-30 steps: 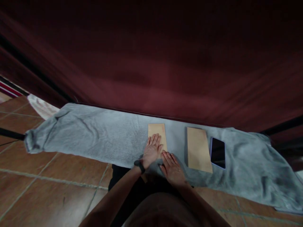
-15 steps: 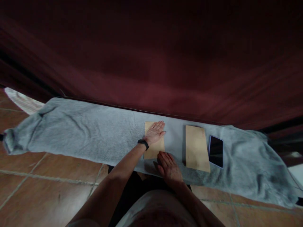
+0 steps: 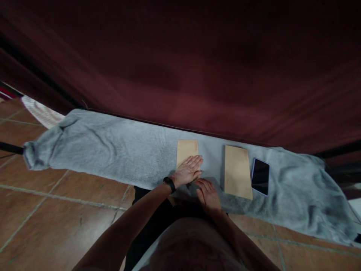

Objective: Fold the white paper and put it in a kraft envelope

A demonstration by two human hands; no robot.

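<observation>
A tan paper envelope (image 3: pixel 186 148) lies on the grey cloth, with small red print near its top right corner. My left hand (image 3: pixel 188 169), with a black band at the wrist, rests flat across its lower half, fingers stretched out to the right. Just below and right of it is my right hand (image 3: pixel 209 194), its fingers loosely bent and thumb apart, near the envelope's lower right corner. My left hand hides much of the envelope's lower part. Whether my right fingertips touch the paper I cannot tell.
To the right lies a thick tan envelope or a stack of them (image 3: pixel 237 173), with a dark-screened phone (image 3: pixel 260 177) beside it. Grey cloth (image 3: pixel 132 150) covers the long narrow surface. A dark red curtain-like sheet (image 3: pixel 180 101) rises behind; tiled floor (image 3: pixel 64 222) lies below.
My left hand has slid down the envelope toward me, uncovering its top and the red print. My right hand has moved slightly right. The view has shifted a little.
</observation>
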